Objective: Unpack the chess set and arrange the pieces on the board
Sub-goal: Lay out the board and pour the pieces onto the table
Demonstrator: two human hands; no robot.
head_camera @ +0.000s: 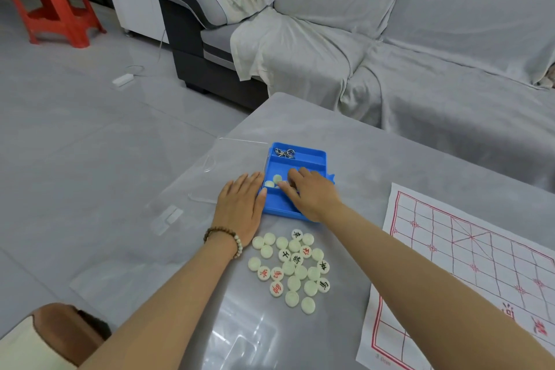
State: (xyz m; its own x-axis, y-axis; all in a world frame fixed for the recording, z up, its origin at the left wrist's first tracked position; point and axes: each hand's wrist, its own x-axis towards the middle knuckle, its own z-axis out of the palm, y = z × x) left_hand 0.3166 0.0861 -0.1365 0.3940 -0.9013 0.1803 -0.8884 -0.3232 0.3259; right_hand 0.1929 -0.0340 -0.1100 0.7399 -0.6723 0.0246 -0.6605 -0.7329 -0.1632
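The grey counter (300, 126) ends at a rounded far corner close to the covered sofa (420, 39), with bare surface beyond the blue tray (312, 156) and to the left of the paper board (468, 264). The board lies flat at the right, its long axis running away from the person and its near end out of frame. The tray's long side also points away, with a clear lid (210, 177) beside it on the left. Loose pieces (291, 270) are clustered nearer, between the forearms. The left grip (240, 204) lies flat, fingers straight, thumb at the tray's rim. The right grip (309, 192) reaches into the middle compartment, fingers curled down; I cannot tell whether it holds anything
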